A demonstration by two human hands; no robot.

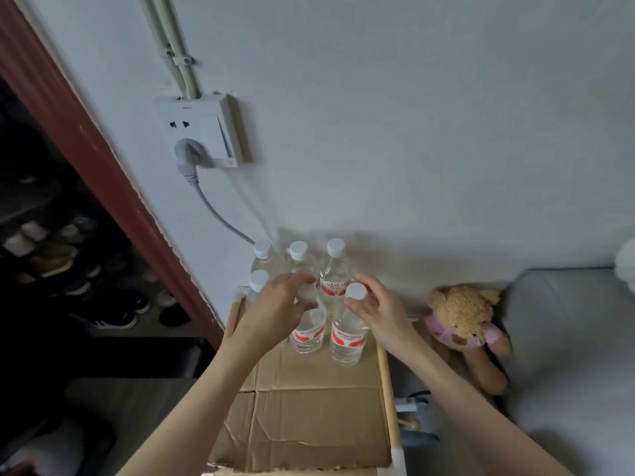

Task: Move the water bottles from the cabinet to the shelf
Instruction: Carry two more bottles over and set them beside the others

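Note:
Several clear water bottles with white caps and red labels stand on a cardboard-covered shelf top [309, 417] against the wall. My left hand [275, 304] grips the neck of the front left bottle [308, 333]. My right hand [374, 307] holds the neck of the front right bottle [347, 340], just under its cap. Both front bottles stand upright on the cardboard. Behind them are three bottles in a row [335, 269] and one more at the left [257, 281], partly hidden by my left hand.
A wall socket [202, 132] with a grey plug and cable sits above the bottles. A brown teddy bear [464, 324] lies right of the shelf on a grey surface. Left is a dark opening with shoes [86, 269] behind a red frame.

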